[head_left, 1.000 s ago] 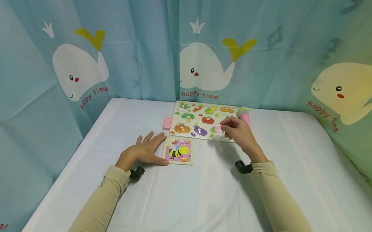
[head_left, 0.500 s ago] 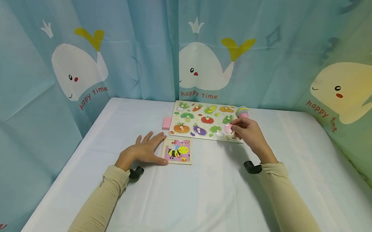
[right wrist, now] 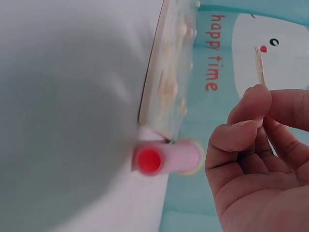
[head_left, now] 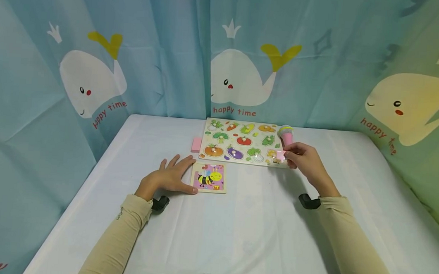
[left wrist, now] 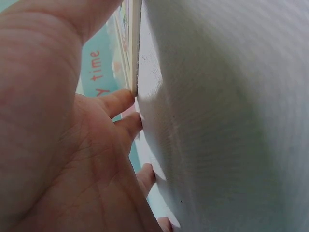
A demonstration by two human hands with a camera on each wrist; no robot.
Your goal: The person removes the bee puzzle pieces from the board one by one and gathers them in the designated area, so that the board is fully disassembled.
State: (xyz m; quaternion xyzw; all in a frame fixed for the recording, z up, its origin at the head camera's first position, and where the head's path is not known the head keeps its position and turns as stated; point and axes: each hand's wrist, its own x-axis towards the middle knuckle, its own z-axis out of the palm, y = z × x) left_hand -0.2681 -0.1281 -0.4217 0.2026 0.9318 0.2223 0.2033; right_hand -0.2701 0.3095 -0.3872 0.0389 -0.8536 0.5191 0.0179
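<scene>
My right hand [head_left: 309,164] pinches a small, thin pink puzzle piece [head_left: 280,155] between thumb and fingertips, over the lower right corner of a vegetable peg puzzle board [head_left: 240,161]. The right wrist view shows that piece [right wrist: 259,67] edge-on above the fingertips. On the table, a square bee puzzle [head_left: 210,178] in a wooden frame has a pale patch at its upper left. My left hand [head_left: 170,180] rests spread beside it, thumb and index finger touching its left corners. In the left wrist view, the frame's edge [left wrist: 134,53] meets a fingertip.
A pink toy microphone [head_left: 286,135] with a grey head lies at the board's right end. At the board's left edge sits a pink block [head_left: 196,145]. Blue curtains [head_left: 164,59] printed with whales hang around the white-covered table [head_left: 214,236].
My right hand has moved rightward across the lower part of the vegetable board, carrying the pink puzzle piece. The left hand and the bee puzzle stay in place.
</scene>
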